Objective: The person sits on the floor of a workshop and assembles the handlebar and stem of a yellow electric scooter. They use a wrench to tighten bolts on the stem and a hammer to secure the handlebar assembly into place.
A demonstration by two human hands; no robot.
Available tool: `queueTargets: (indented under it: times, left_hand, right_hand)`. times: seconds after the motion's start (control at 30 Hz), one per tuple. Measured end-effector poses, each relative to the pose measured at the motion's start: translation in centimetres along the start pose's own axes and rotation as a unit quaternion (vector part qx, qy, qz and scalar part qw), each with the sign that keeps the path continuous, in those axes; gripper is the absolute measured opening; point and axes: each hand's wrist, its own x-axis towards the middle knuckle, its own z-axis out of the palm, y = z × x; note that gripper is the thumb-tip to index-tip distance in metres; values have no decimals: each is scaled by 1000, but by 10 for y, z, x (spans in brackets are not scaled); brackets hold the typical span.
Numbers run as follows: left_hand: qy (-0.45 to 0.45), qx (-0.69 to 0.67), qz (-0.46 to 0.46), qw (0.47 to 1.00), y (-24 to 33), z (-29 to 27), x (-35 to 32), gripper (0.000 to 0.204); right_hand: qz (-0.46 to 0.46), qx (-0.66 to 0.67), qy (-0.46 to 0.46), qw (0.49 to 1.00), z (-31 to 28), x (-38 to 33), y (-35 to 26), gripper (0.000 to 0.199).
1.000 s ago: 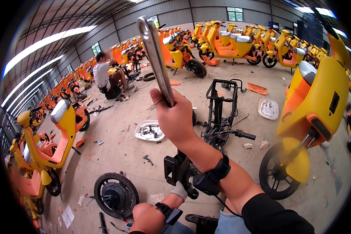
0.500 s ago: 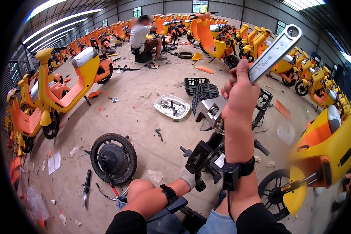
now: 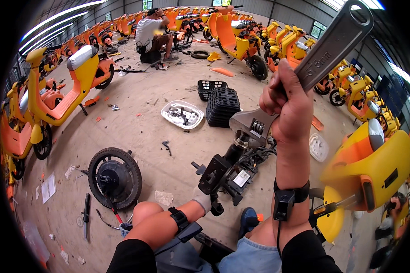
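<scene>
My bare right hand (image 3: 290, 107) is wrapped round a large silver adjustable wrench (image 3: 325, 54). The handle rises to the upper right, and its jaw end, below my fist, is at the metal collar (image 3: 242, 138) of a black scooter frame (image 3: 217, 174). I cannot tell whether the jaws grip that collar. My left hand (image 3: 202, 200), in a pale glove, is against the near side of the frame. Its fingers are hidden behind the black bracket. Wiring and a box with a white label (image 3: 242, 177) sit along the frame, right of the collar.
A wheel with a hub motor (image 3: 115, 178) lies to the left, near a shock absorber (image 3: 86, 217). Beyond the frame are a white tray of small parts (image 3: 183, 103) and stacked black baskets (image 3: 222, 107). Yellow-orange scooters (image 3: 371, 168) stand around; a person (image 3: 152, 38) sits farther off.
The view has shifted to the right, so the surroundings sit farther left. The wrench has swung nearer, its jaw end now showing more plainly at the collar. My left hand stays at the frame.
</scene>
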Motion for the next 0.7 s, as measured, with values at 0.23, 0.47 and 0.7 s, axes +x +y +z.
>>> queueTargets:
  times: [0.23,0.47,0.7]
  left_hand:
    - [13,6,11,1000,0,-2,-4,45]
    - [18,12,11,1000,-3,0,-3,45]
    - [28,14,14,999,-2,-7,-5,44]
  right_hand:
    - [-3,-53,-103,993,-10,-21,10,37]
    - [-39,-71,-168,983,-35,-34,18,30]
    - [-85,-26,-198,976,-59,-39,27,37]
